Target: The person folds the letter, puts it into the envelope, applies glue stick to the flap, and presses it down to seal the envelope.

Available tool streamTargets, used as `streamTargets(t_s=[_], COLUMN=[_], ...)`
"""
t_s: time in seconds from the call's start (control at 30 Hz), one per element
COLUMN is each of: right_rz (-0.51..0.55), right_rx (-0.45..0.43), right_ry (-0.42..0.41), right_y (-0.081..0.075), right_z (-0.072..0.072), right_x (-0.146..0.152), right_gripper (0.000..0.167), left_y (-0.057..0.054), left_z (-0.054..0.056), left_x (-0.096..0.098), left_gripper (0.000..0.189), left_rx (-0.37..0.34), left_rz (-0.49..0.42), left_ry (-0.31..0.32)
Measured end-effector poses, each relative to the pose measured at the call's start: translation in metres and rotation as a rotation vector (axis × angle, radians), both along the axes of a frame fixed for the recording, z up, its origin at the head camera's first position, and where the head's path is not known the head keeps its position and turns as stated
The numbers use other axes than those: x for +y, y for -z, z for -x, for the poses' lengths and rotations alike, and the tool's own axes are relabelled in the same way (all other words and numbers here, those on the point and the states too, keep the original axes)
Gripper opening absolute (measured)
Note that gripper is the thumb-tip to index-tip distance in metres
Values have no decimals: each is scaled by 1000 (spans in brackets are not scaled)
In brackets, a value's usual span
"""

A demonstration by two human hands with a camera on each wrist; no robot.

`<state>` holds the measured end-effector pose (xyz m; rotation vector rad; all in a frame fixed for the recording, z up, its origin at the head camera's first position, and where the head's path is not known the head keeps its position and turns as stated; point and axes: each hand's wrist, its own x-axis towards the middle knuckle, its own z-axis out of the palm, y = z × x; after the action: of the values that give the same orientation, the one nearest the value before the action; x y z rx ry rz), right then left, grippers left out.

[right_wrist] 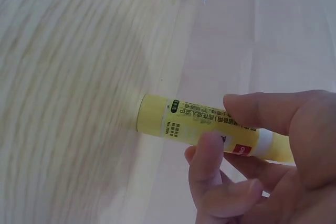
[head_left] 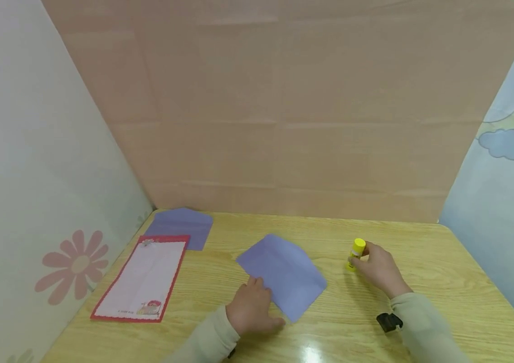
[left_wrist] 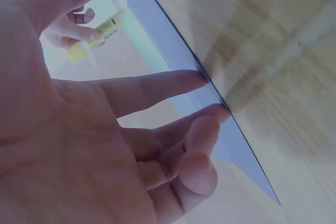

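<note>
My right hand (head_left: pixel 381 269) pinches a yellow glue stick (head_left: pixel 356 254) between thumb and fingers. The stick is upright with its cap on, its base at or close to the tabletop; printed lettering shows on its side in the right wrist view. A purple envelope (head_left: pixel 284 275) lies turned at an angle on the table, between my hands. At its near left edge rests my left hand (head_left: pixel 251 308), two fingertips touching the paper and the thumb held apart. In the left wrist view the envelope (left_wrist: pixel 157 30) appears edge-on, with nothing gripped in the palm.
At left lies a white sheet with a red border (head_left: pixel 143 280), overlapping a second purple envelope (head_left: pixel 186 224) near the table's back corner. Patterned panels stand left (head_left: pixel 57 176) and right (head_left: pixel 506 201); a brown paper backdrop (head_left: pixel 279 111) rises behind the wooden table (head_left: pixel 220 282).
</note>
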<state>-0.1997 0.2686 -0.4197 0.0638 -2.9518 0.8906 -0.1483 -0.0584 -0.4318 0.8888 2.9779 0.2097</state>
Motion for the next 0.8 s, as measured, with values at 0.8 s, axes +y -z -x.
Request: streamTargets(t_s=[0.8], right_rz=[43], right_rx=[110], right_ry=[4], right_y=[-8], right_z=[-9], right_x=[-44], right_gripper=[35], left_y=[-2], left_z=[-4], left_x=[27], left_gripper=[71], left_rx=[-109], left_rz=[43], left_ry=[92])
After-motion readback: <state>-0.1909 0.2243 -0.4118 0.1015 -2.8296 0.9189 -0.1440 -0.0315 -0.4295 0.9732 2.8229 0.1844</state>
